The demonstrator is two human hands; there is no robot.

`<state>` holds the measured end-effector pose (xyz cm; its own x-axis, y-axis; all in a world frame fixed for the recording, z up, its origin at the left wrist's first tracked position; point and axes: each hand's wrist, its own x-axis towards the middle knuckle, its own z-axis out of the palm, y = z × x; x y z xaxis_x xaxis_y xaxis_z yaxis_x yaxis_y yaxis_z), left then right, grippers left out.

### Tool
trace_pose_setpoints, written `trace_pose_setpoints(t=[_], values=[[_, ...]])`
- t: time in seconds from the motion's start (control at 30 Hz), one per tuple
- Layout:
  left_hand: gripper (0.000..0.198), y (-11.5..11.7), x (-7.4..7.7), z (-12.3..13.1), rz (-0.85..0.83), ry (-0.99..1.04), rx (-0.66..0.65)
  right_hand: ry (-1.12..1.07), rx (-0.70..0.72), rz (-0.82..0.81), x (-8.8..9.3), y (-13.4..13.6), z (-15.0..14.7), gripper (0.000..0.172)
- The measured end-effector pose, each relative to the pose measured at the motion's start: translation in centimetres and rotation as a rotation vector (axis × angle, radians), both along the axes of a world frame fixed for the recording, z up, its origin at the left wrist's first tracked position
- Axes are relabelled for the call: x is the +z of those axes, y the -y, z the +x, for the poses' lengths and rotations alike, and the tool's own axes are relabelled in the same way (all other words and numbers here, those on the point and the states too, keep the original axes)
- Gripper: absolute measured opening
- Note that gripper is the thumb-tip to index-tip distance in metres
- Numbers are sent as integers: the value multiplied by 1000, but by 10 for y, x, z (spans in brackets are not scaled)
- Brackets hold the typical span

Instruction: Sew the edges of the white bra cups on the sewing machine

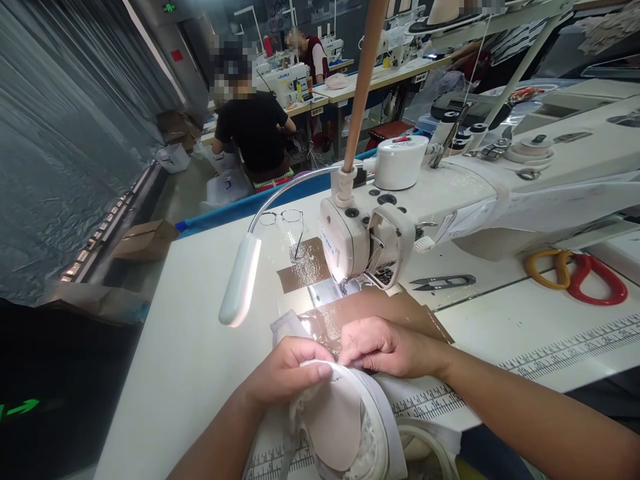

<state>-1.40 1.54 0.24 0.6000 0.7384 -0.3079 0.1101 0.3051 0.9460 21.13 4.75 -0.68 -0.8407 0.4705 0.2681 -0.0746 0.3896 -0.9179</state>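
A pale bra (pixel 333 427) with a smooth beige cup and lace lies at the table's front edge, its lower part hanging over toward my lap. My left hand (pixel 295 367) pinches the cup's upper rim between thumb and fingers. Close against it, my right hand (pixel 385 343) has its fingertips closed on the same edge. What lies between the fingertips is partly hidden. Beyond both hands stands the sewing machine head (pixel 345 240), its needle area lit. Brown tape (pixel 325 320) covers the machine bed just past my fingers.
A lamp (pixel 240 280) on a bent metal neck hangs at left of the machine. Eyeglasses (pixel 291 215) rest behind it. Thread snips (pixel 445 282) and red-and-yellow-handled scissors (pixel 597 279) lie at right. A printed ruler (pixel 575 347) runs along the front. Two people sit at machines farther back.
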Motion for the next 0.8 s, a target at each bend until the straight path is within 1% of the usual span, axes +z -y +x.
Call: trace_pose_setpoints(t=[0.17, 0.57, 0.67, 0.8], values=[[30, -1, 2, 2, 24, -29, 1, 76, -56, 37, 2, 3, 1, 21], [33, 0, -1, 3, 13, -58, 17, 58, -127, 78, 4, 6, -3, 18], [32, 0, 0, 4, 18, -80, 27, 71, -190, 80, 4, 7, -5, 18], [31, 0, -1, 6, 58, -121, 83, 152, -330, 60, 6, 7, -7, 15]])
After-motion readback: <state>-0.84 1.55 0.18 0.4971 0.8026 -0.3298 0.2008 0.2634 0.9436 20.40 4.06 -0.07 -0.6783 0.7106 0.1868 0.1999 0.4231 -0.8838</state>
